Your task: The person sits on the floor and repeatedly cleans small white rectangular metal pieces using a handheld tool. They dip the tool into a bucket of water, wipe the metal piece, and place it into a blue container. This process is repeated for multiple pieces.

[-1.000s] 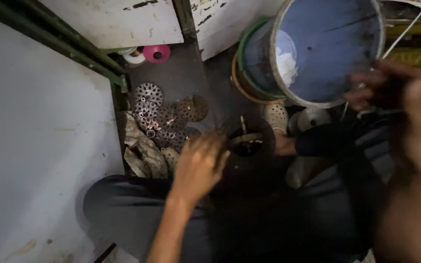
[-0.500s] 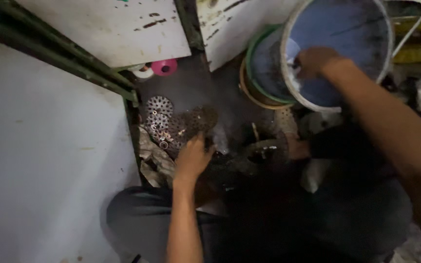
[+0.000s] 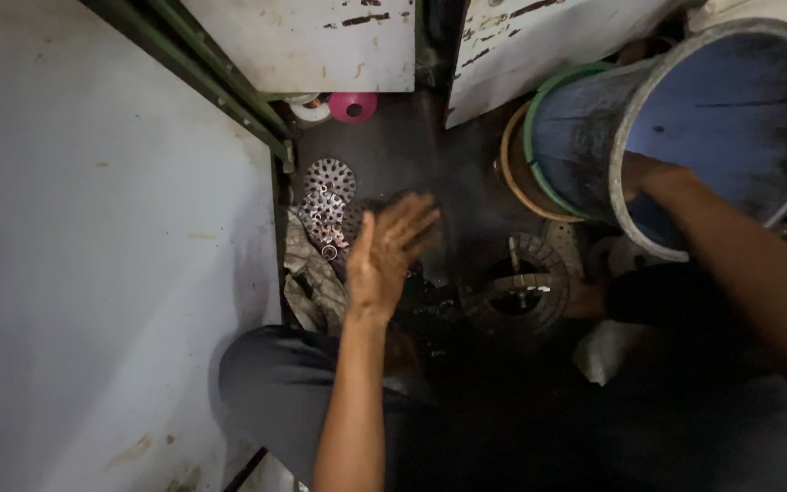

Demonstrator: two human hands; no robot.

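A blue bucket is held tipped on its side at the upper right of the frame, its mouth turned toward the camera and its base pushed back against stacked rings, one green and one tan. The right hand is set at the lower rim of the bucket, just inside the mouth, which seems to be what keeps it tilted; whether the fingers are closed on the rim cannot be told, since they are lost in shadow against the blue wall. The left hand is raised at the centre of the frame with the fingers spread and apart, clamped on nothing, and is blurred. It hangs over a heap of perforated metal discs and small bright rings piled at centre left, beside a crumpled rag that lies along the edge of a pale panel. The discs are gathered in that corner of the dark floor, within easy reach of the left hand. To the right of the hand a dark round part with a toothed rim lies flat on the floor, a pin standing just by it. A pink spool and a white one are tucked at the top, under the chipped white boards, out of the way of the work. The person's dark-clad knees fill the bottom of the frame.
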